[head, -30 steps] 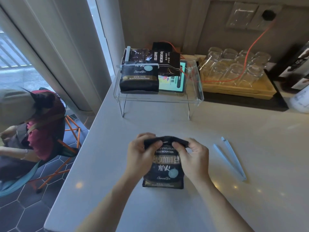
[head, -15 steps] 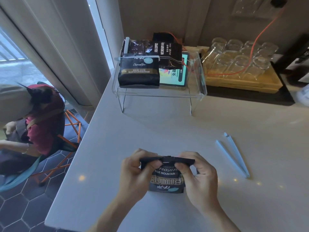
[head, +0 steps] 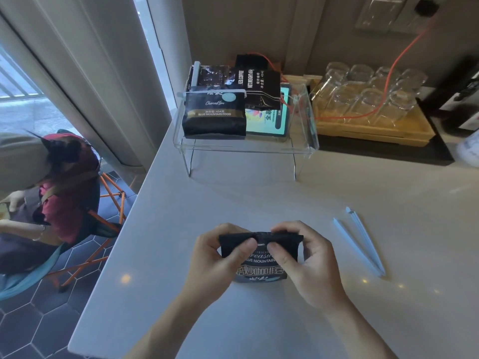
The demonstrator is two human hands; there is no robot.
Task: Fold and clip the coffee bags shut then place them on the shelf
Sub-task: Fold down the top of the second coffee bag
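A person in a red top [head: 64, 200] sits on a chair with orange legs, far left, down below the desk [head: 181, 294].

On the desk, the left hand [head: 220, 257] grips the left end of a black coffee bag [head: 260, 265]. Its fingers [head: 245, 248] are curled tight, with the thumb pressed on the front of the folded top and the other fingers behind it. The bag stands up near the front middle of the desk. Its top is folded down into a flat strip, and that strip runs left to right. The printed front faces the person.

The right hand [head: 308, 263] grips the right end of the same fold. Its thumb pushes on the front, close to the left thumb, and its fingers wrap around the back. Both hands are closed on the bag.

To the right of the hands, a long light blue clip [head: 363, 244] lies flat on the desk. It is open like a thin V, joined at the near end. It is near the bag but not touching it.

Farther back stands a clear shelf [head: 308, 149]. A clipped black coffee bag [head: 213, 117] lies on its left side, with more dark bags [head: 259, 84] behind it. Right of the shelf, upside-down glasses [head: 368, 97] sit on a yellow tray [head: 375, 130], and an orange cable [head: 388, 73] runs over them.
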